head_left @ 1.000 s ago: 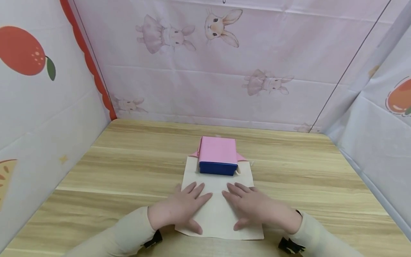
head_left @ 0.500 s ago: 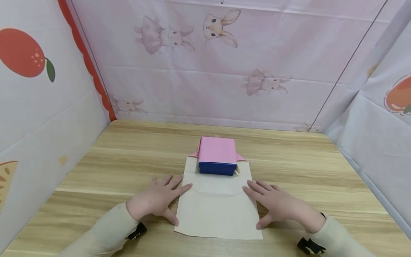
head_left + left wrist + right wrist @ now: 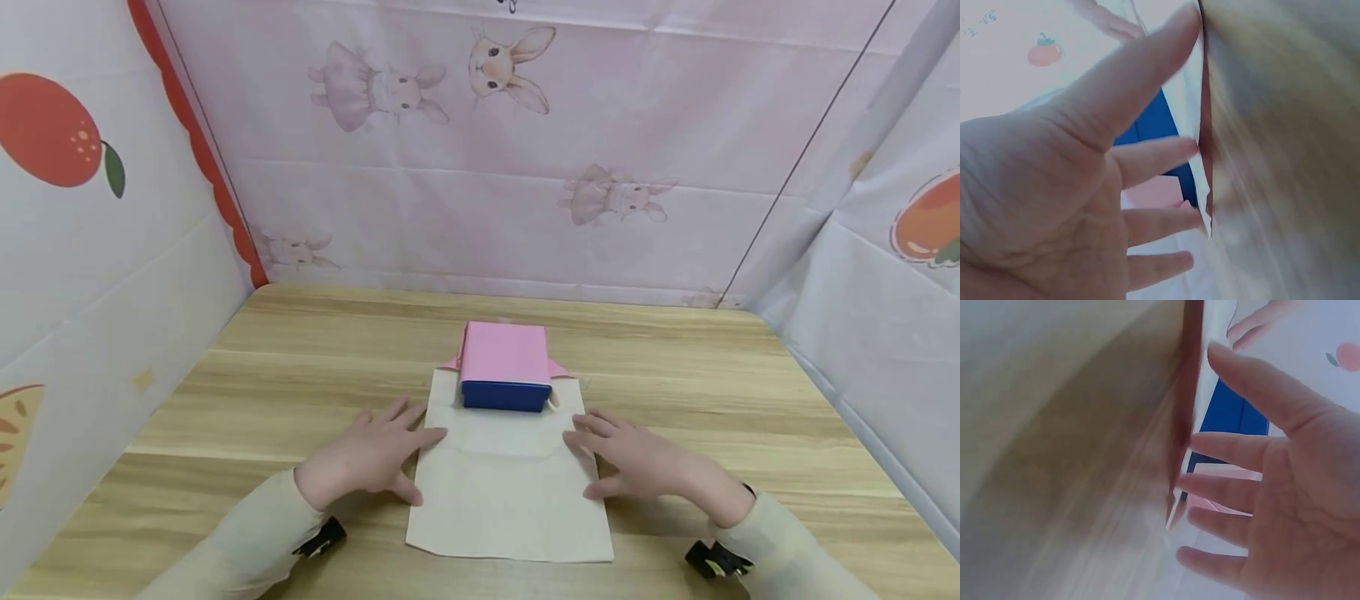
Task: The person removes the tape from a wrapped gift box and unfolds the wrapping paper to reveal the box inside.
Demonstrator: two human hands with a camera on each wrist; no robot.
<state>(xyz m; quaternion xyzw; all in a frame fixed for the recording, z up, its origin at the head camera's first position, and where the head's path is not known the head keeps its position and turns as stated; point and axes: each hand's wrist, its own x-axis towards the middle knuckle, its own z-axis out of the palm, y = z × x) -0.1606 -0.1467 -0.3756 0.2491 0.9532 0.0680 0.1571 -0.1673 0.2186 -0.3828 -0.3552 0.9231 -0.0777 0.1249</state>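
A cream sheet [image 3: 510,500] lies flat on the table, a faint crease running across it. On its far end sits a box [image 3: 506,354] with a pink top and a dark blue front; pink corners poke out on either side behind the sheet. My left hand [image 3: 367,454] is spread at the sheet's left edge, with fingertips and thumb at that edge. At the right edge my right hand [image 3: 641,458] lies in a similar way, fingers extended. Both wrist views show loosely straight fingers along the sheet's edge, with blue and pink parts of the box [image 3: 1157,119] behind.
The wood-grain table [image 3: 315,358] extends around the sheet on all sides. A pink rabbit-print cloth [image 3: 480,167] hangs behind it, and fruit-print cloths [image 3: 90,275] hang at left and right. Black devices [image 3: 322,537] are strapped under the wrists.
Both hands have slid outward from the sheet's surface to its side edges. During the last half second the thumbs have moved slightly farther from me. Sheet and box keep their places on the table.
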